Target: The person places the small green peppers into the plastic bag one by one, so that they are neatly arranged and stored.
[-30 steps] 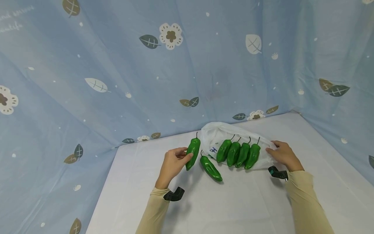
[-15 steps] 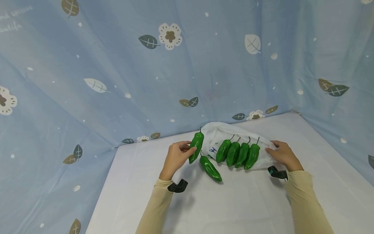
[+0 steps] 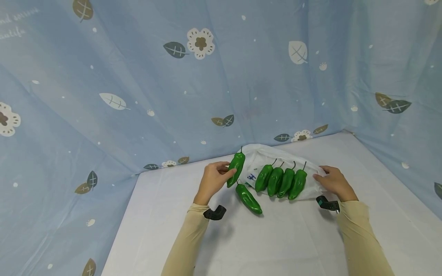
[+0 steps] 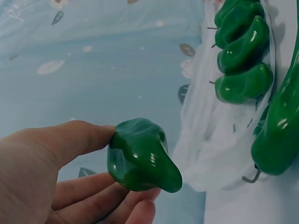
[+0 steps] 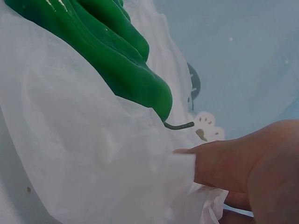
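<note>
Raised off the table beside the bag's left end, a green pepper (image 3: 236,168) is pinched between the thumb and fingers of my left hand (image 3: 213,179). The left wrist view shows that pepper's pointed end (image 4: 145,158). My right hand (image 3: 335,183) pinches the right end of a white plastic bag (image 3: 312,188). Several green peppers (image 3: 276,181) lie side by side on the bag, stems toward the back. One more pepper (image 3: 249,199) rests on the table in front of the bag's left end, its stem partly hidden by the held pepper.
A white cloth covers the table (image 3: 283,237). Behind it and at both sides hangs a blue curtain (image 3: 155,96) printed with leaves and flowers. The bag lies near the table's back edge. A black wrist camera (image 3: 215,212) is strapped to the left wrist.
My left hand has moved right and toward the back with the pepper in it, nearer the bag. The right hand, the bag and the other peppers have stayed in place.
</note>
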A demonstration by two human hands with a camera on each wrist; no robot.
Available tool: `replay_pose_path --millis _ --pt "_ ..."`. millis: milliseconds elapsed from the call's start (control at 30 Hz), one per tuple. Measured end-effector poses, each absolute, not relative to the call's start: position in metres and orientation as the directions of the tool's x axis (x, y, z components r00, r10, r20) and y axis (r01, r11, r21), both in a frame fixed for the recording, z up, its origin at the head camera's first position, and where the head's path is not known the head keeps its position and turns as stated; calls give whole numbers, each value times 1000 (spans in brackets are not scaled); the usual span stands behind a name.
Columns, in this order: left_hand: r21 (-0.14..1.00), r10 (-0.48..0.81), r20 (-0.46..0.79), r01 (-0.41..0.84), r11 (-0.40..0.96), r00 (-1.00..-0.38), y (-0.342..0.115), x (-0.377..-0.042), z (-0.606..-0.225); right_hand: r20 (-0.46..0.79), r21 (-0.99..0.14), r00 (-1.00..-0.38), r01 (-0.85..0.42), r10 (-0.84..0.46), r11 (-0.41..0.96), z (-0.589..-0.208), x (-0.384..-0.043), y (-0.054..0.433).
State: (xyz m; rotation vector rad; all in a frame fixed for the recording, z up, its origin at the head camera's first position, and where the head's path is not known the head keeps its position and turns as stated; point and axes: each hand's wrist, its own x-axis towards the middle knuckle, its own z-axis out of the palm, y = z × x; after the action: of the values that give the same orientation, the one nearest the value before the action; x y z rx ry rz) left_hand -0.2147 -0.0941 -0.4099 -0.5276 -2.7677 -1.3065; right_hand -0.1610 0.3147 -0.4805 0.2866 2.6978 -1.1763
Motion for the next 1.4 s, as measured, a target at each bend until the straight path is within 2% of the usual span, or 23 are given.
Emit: replay_pose_path --millis 300,933,1400 --pt "735 311 182 339 587 -933 -86 -221 -411 -225 -708 -970 229 94 668 -482 -161 316" --pt "722 330 172 346 599 -928 -66 -235 -417 -274 -700 -954 283 119 655 -474 -159 311" --pt "722 350 137 335 605 -927 -53 -242 -425 -241 -706 -965 245 100 664 -477 -159 313"
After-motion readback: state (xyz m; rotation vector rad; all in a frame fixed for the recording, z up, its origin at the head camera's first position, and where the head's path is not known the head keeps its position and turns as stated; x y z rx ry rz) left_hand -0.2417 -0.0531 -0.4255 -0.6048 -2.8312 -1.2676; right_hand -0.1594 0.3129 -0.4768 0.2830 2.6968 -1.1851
